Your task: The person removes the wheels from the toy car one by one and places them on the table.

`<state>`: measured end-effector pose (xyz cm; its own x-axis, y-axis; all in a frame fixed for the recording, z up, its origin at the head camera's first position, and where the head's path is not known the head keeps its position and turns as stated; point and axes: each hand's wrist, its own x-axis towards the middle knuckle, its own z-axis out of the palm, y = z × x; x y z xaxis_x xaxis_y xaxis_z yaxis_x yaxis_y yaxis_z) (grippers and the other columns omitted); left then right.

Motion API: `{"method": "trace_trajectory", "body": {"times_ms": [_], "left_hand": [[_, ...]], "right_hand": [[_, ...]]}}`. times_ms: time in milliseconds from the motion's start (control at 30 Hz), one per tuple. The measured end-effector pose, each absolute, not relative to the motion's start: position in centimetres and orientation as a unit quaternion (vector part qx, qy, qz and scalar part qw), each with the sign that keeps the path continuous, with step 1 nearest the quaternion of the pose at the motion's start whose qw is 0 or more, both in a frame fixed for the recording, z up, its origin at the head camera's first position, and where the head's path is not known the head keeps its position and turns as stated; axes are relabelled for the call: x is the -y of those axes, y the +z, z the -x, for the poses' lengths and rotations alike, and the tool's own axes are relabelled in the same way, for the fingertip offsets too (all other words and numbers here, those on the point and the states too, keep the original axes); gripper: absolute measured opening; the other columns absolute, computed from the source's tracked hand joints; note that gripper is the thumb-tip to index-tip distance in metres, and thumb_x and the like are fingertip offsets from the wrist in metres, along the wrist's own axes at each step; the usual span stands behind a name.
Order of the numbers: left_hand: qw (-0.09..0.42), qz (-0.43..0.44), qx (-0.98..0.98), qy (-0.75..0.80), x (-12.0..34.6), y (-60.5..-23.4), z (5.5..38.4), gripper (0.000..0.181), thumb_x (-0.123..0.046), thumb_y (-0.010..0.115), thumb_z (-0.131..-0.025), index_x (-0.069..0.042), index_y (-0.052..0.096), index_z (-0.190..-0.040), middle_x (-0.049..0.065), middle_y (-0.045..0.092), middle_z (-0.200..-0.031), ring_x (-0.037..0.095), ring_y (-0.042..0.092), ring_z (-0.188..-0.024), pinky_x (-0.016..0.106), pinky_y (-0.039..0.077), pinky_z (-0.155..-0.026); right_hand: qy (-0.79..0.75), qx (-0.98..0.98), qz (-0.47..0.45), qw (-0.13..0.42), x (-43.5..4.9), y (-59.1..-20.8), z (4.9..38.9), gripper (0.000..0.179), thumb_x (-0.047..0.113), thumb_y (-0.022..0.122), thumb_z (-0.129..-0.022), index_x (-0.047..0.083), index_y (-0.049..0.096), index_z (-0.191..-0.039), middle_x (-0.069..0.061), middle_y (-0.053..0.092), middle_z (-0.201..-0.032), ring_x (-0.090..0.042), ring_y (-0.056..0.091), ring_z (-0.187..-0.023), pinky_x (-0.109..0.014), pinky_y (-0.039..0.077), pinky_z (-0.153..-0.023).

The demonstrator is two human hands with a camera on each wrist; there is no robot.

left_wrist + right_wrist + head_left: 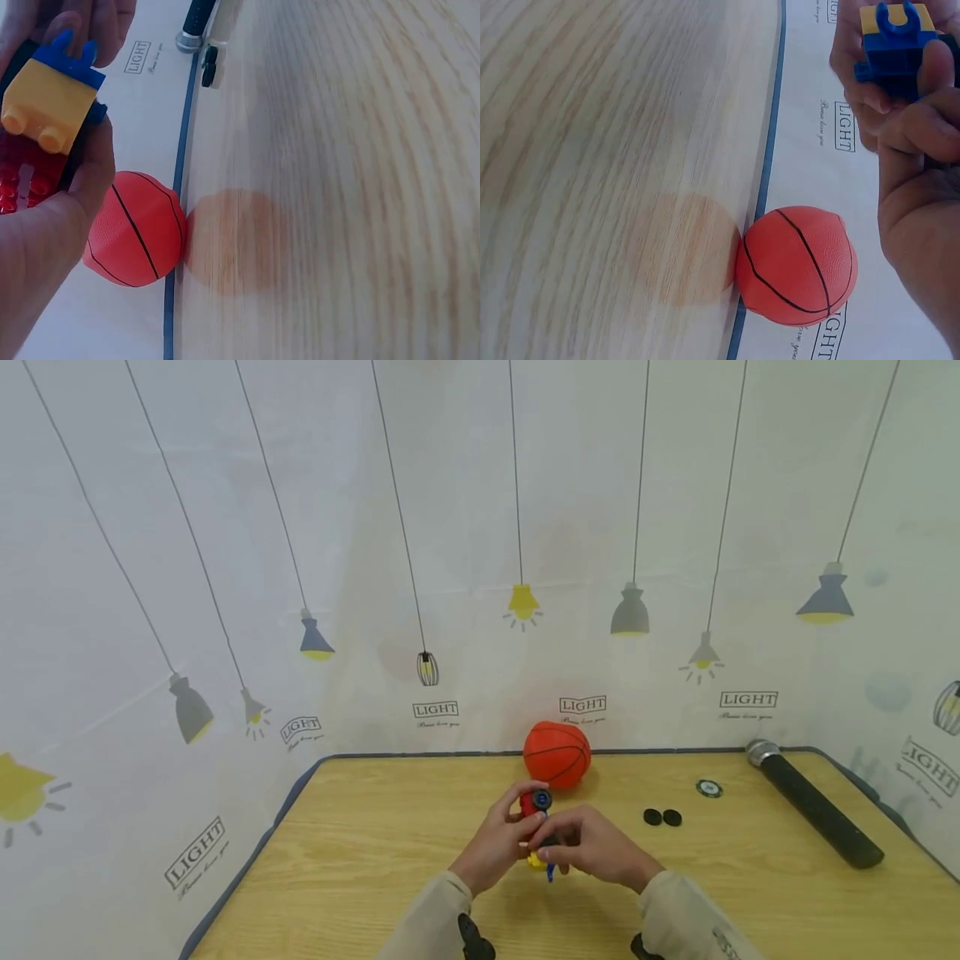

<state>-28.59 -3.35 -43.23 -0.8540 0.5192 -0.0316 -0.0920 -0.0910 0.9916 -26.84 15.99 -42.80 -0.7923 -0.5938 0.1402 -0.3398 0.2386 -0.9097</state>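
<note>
In front of me my left hand (491, 843) grips a toy block car (531, 806) built of red, yellow and blue pieces, raised above the table. A black wheel (542, 799) with a blue centre shows at its far end. My right hand (596, 847), fingers curled, pinches a dark round part at the near end, mostly hidden by the fingers. Two-pronged blue piece (898, 22) and yellow block (49, 105) show at that end in the wrist views, with red studs (37, 184) beside the left palm.
Behind the hands a red toy basketball (557, 754) sits near the table's back edge. To the right lie two small black discs (663, 817), a poker chip (708, 788) and a microphone (817, 806). A lamp-printed white curtain (465, 527) surrounds the wooden table (360, 843).
</note>
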Motion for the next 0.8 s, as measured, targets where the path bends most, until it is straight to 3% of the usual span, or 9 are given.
{"method": "trace_trajectory", "body": {"times_ms": [233, 333, 500, 800], "left_hand": [[0.235, -0.173, -0.616, 0.731, 3.6, -43.5, 28.7, 0.038, -0.022, 0.043, -0.108, -0.033, 0.039, -0.144, 0.013, 0.036, -0.149, 0.021, 0.053, -0.109, 0.026, 0.051, -0.088], [0.238, -0.175, -0.61, 0.735, 3.6, -43.5, 28.7, 0.038, -0.022, 0.042, -0.109, -0.034, 0.038, -0.145, 0.014, 0.029, -0.154, 0.023, 0.051, -0.114, 0.027, 0.05, -0.092], [0.234, -0.194, -0.612, 0.73, 3.4, -43.4, 28.7, 0.037, -0.022, 0.04, -0.109, -0.034, 0.036, -0.145, 0.015, 0.028, -0.155, 0.022, 0.052, -0.114, 0.027, 0.05, -0.091], [0.24, -0.206, -0.597, 0.737, 4.0, -43.3, 28.3, 0.038, -0.016, 0.034, -0.11, -0.025, 0.03, -0.147, 0.007, 0.045, -0.12, 0.016, 0.053, -0.098, 0.026, 0.05, -0.081]], "right_hand": [[-0.542, -0.786, 0.282, 0.097, -15.1, -42.5, 26.3, 0.016, 0.019, 0.071, -0.094, 0.007, 0.073, -0.103, 0.001, 0.065, -0.084, -0.005, 0.053, -0.062, -0.022, 0.048, -0.057], [-0.542, -0.789, 0.275, 0.091, -14.9, -42.3, 26.1, 0.016, 0.019, 0.072, -0.093, 0.007, 0.073, -0.104, 0.0, 0.064, -0.084, -0.006, 0.053, -0.064, -0.021, 0.047, -0.058], [-0.536, -0.795, 0.276, 0.065, -14.8, -42.4, 25.8, 0.014, 0.017, 0.072, -0.092, 0.007, 0.074, -0.101, -0.005, 0.067, -0.087, -0.006, 0.053, -0.066, -0.021, 0.048, -0.059], [-0.466, -0.822, 0.327, -0.005, -13.8, -42.1, 25.4, 0.007, 0.02, 0.073, -0.092, 0.013, 0.074, -0.093, 0.005, 0.065, -0.074, 0.003, 0.046, -0.057, -0.017, 0.043, -0.051]]}}
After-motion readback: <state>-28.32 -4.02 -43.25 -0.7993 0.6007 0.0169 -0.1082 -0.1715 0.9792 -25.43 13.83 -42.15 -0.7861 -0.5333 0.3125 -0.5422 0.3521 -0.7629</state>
